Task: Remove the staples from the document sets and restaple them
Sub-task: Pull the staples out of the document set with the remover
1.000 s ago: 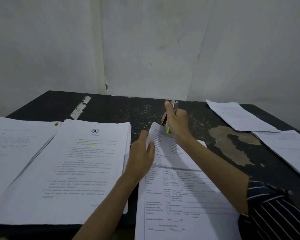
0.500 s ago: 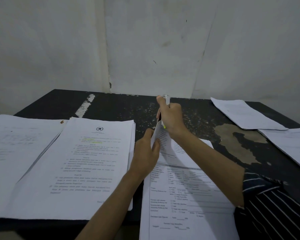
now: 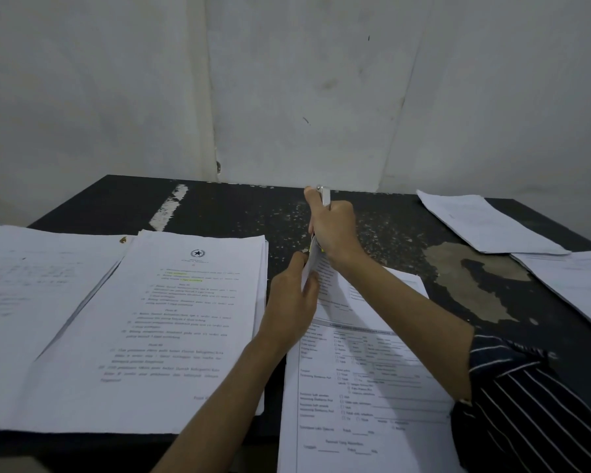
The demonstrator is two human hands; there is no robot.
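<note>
Two full grips — left hand (image 3: 290, 302) pinching a corner of the white printed form (image 3: 365, 387), right hand (image 3: 335, 230) clasping a slim silver tool (image 3: 325, 194): keep pages square.

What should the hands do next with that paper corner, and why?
Probably squeeze the tool on the corner. The left hand pinches the lifted top corner of the paper, and the right hand grips the tool with its lower end right there. The staple itself is hidden, so I can't tell if it's out.
</note>
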